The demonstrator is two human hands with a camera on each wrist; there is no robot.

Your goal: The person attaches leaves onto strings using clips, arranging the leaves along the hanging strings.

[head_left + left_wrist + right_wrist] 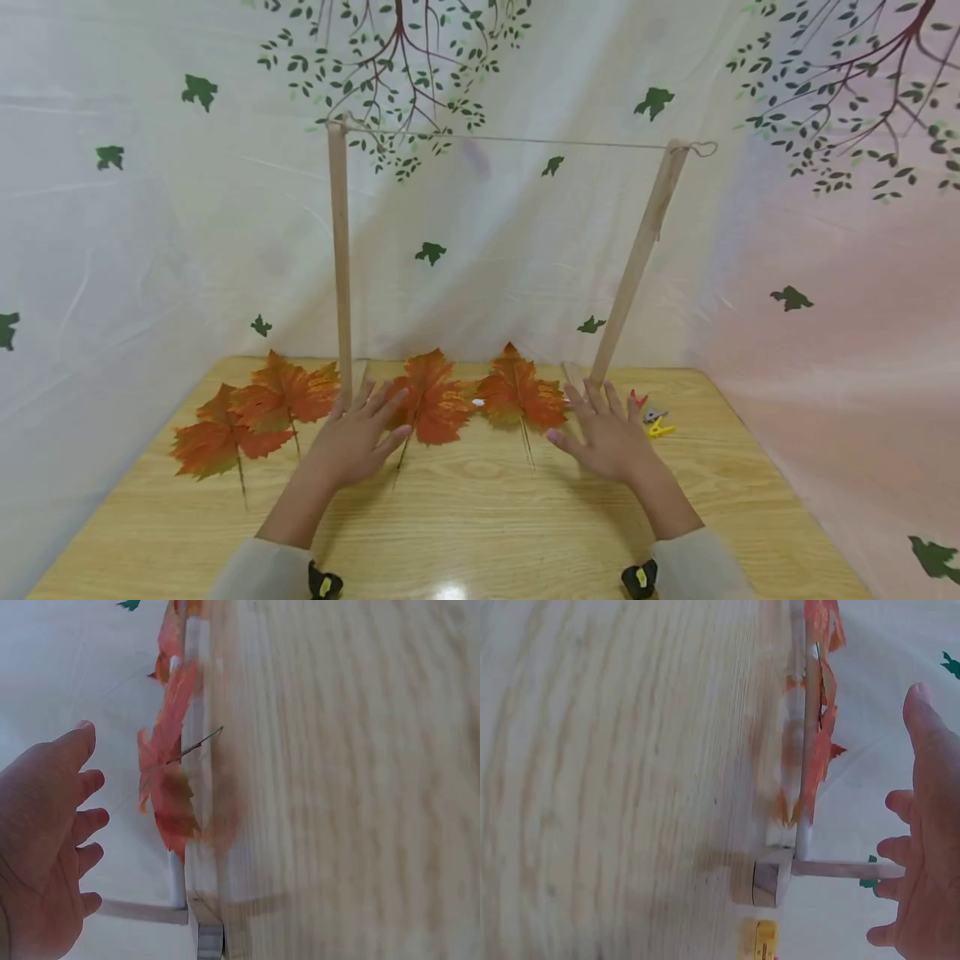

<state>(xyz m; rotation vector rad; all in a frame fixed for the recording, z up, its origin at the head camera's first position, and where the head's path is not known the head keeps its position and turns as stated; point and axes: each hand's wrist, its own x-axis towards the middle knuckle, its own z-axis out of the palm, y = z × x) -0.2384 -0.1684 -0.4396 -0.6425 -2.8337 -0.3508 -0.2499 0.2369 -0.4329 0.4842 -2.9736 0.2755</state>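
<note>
Four orange leaves (438, 400) sit along the back of the desk (480, 533), two overlapping at the left, two between the wooden posts (341, 267). Their long axes run roughly front to back, tips toward the cloth (495, 292), stems toward the sleeves (258, 571). A string (525, 140) spans the post tops. Fingers of the left hand (356, 442) and right hand (611, 437) are released and spread, hiding the posts' feet in the head view. Red, grey and yellow clips (661, 428) lie beside the right hand.
</note>
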